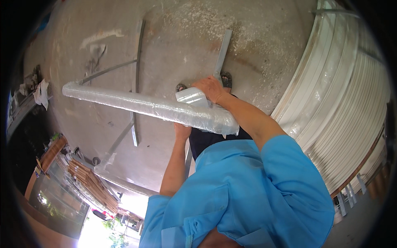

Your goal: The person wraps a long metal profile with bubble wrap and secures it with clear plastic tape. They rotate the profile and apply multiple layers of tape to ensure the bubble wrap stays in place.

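Observation:
A long bundle [140,104] wrapped in shiny clear plastic film stretches from the left toward my waist. Its near end lies just in front of my dark trousers. On the far side of it, my right hand [209,89] is closed on one end of a roll of clear stretch film [191,97], which sits tilted against the bundle. My left hand [182,130] reaches under the bundle's near side. The bundle hides its fingers, so I cannot make out what they hold.
Metal stand bars [135,78] rest on the concrete floor at left, with another bar [223,51] ahead of my feet. Long white strips [343,95] are stacked along the right. Cardboard-brown bundles [89,182] and a glass-fronted panel [53,202] stand at lower left.

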`<action>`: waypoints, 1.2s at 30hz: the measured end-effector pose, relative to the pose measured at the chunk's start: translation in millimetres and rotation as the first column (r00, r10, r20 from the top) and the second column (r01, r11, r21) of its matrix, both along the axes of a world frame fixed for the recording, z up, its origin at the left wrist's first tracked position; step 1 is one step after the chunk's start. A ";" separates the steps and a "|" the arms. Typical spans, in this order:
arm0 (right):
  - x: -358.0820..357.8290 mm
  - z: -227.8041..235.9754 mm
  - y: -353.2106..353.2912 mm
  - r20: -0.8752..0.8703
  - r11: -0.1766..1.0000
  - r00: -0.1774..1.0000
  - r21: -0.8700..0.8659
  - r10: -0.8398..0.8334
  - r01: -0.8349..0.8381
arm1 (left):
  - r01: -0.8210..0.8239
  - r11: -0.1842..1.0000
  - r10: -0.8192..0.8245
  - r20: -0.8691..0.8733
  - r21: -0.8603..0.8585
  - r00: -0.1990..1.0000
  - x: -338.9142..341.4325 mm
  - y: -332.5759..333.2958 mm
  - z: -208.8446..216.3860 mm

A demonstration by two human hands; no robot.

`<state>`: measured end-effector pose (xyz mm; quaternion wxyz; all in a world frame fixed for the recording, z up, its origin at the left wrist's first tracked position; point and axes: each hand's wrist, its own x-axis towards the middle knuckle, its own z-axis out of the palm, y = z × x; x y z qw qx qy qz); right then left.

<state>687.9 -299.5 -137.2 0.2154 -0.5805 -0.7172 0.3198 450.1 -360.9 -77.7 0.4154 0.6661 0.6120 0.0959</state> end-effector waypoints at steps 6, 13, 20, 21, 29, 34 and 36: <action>9.8 24.0 2.8 0.004 0.872 0.912 -0.296 0.410 -0.390 | 0.057 0.933 -0.043 0.045 -0.354 0.998 -7.0 1.1 57.9; 96.9 96.3 10.5 -0.068 0.975 0.996 -0.220 -0.054 0.038 | -0.073 0.576 0.453 0.244 -0.814 0.858 13.2 -8.4 174.3; 161.6 265.4 -43.3 -0.181 0.985 0.975 -0.084 0.131 -0.148 | 0.118 0.562 0.506 0.453 -0.819 0.734 96.0 49.7 244.7; 158.2 277.4 -49.7 -0.165 0.992 0.979 -0.031 0.119 -0.126 | 0.138 0.577 0.521 0.493 -0.805 0.697 114.3 59.8 244.2; 161.0 243.5 -51.7 0.257 0.804 0.966 0.572 0.010 -0.161 | 0.190 0.403 0.639 0.423 -0.896 0.643 217.0 117.4 155.3; 190.6 175.0 -40.1 0.347 0.842 0.936 0.488 0.053 -0.229 | 0.173 0.744 0.132 0.396 -0.646 0.909 217.0 121.9 135.2; 198.4 140.5 -47.9 0.350 0.884 0.931 0.397 0.101 -0.245 | 0.224 0.910 -0.098 0.344 -0.348 0.934 201.4 110.1 143.8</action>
